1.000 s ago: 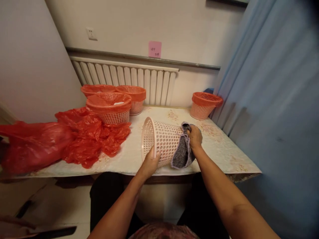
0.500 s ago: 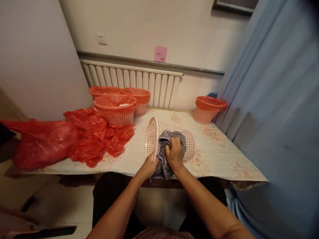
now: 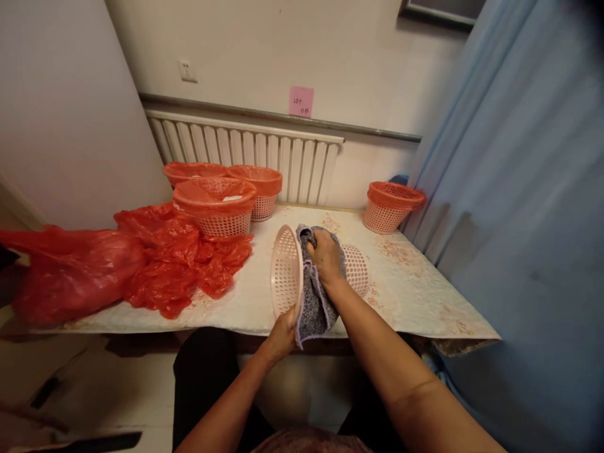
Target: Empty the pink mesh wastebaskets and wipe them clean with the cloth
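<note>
Pink perforated basket lies on its side near the front edge of the table, approx. mid-length, mouth turned toward the left end. Rim raised; base end points toward the right end.

Left hand at the front edge, fingers closed on the basket's lower rim. Grip appears firm; thumb not clearly visible.

Right hand on top of the basket wall, fingers curled shut over a grey cloth. Cloth pressed against the outer wall just behind the rim; its lower part hangs down past the table's front edge, touching the left hand.

Surroundings, outward:
- Red plastic bags, crumpled, spread over the left part of the table, just beside the basket; another heap runs off the left end.
- Three lined baskets w/ red bags fitted, back-left, near the radiator: front one, two behind and, touching or nearly so.
- One further lined basket at the back-right corner, well apart from the others, beside the blue curtain.
- Pink note on the wall above the radiator; writing too small to read.
- Table cover pale, floral print.
</note>
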`<state>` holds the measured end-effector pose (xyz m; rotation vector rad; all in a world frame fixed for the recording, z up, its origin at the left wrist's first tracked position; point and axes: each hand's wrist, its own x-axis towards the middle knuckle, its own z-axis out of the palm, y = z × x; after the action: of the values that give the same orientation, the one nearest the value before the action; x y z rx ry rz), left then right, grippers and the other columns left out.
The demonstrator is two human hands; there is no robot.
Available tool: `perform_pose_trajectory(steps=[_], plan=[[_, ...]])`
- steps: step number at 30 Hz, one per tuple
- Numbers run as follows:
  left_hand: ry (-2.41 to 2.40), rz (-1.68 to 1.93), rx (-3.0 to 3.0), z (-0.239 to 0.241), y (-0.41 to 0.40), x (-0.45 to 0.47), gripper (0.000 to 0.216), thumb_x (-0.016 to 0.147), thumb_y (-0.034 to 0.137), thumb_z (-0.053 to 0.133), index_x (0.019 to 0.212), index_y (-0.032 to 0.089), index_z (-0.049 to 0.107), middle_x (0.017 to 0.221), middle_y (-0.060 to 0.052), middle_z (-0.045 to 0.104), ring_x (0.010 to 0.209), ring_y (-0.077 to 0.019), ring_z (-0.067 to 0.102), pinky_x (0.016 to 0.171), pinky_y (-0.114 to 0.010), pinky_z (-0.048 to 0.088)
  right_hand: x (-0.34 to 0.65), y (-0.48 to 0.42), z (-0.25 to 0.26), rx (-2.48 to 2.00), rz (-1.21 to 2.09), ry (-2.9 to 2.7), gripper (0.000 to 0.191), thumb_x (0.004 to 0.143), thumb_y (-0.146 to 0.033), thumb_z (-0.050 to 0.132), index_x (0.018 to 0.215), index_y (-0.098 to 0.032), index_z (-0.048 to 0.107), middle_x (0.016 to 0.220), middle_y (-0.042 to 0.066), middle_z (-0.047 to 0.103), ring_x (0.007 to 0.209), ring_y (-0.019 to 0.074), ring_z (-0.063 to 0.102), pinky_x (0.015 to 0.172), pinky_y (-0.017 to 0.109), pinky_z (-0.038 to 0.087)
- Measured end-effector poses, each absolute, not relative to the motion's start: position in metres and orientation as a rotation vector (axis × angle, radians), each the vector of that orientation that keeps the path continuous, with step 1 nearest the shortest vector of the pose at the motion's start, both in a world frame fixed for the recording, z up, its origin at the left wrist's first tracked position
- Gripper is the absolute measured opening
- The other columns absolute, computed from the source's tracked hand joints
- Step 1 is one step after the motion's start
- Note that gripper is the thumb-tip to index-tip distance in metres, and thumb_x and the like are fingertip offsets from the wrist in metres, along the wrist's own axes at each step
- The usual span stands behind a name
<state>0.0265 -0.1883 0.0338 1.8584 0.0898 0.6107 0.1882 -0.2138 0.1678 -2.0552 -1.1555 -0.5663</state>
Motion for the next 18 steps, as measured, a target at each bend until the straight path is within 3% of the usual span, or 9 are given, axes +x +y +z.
perform_pose_trajectory(steps=[9,18], plan=[[0.208,0.694,1.614,0.087,-0.199,0.052,0.041,0.082,0.018,0.058,0.122,0.015,0.056,0.118,-0.009,0.066,0.108,-0.0216,0.060,0.099,-0.036,0.046,0.180,-0.229,0.159,-2.030,-0.570,-1.155,0.012,0.089,-0.020,0.046,0.088,-0.020,0.058,0.091,0.004,0.057,0.083,0.0183,0.050,0.070,0.028,0.035],[0.278,0.618,1.720,0.083,-0.198,0.044,0.042,0.087,0.024,0.047,0.127,0.012,0.052,0.128,-0.011,0.062,0.122,-0.0225,0.054,0.111,-0.039,0.035,0.239,-0.254,0.128,-2.170,-0.629,-1.119,0.015,0.088,-0.020,0.046,0.095,-0.019,0.059,0.097,0.006,0.058,0.085,0.0190,0.049,0.071,0.028,0.033]])
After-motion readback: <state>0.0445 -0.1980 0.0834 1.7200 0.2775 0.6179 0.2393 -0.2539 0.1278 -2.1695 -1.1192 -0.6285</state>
